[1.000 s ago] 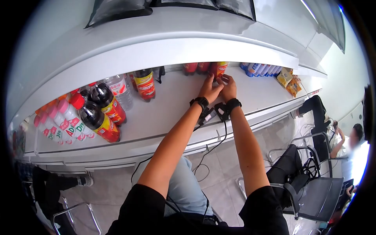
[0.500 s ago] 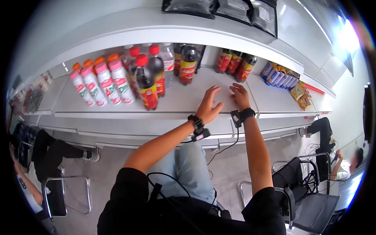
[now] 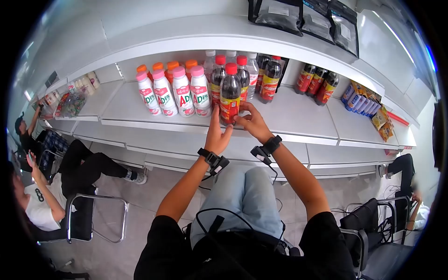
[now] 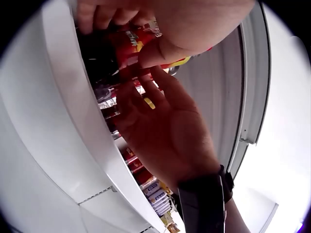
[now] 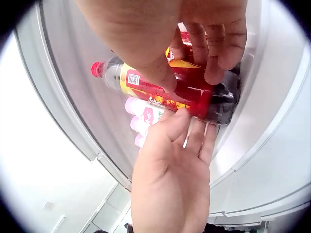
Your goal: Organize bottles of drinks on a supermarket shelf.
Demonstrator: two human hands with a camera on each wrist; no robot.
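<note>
Where the cola bottle (image 3: 230,95) stands upright at the front edge of the shelf (image 3: 298,116), ahead of the other cola bottles (image 3: 270,79) and just right of the pink-capped AD drink bottles (image 3: 182,93), both hands meet on its lower half. The right hand (image 3: 252,122) grips the labelled body, with its fingers (image 5: 214,43) curled over one side and the thumb on the other. The left hand (image 3: 218,133) lies flat, its straight fingers (image 5: 201,138) touching the bottle near the base.

The bottle appears full of dark liquid, so it is judged fairly heavy and liable to tip if pushed high up. The sealed plastic wall should be stiff but smooth. The label band likely offers the surest hold. A grip round the mid-body, with support beside or under the base, is judged best; the narrow neck gives less control.
</note>
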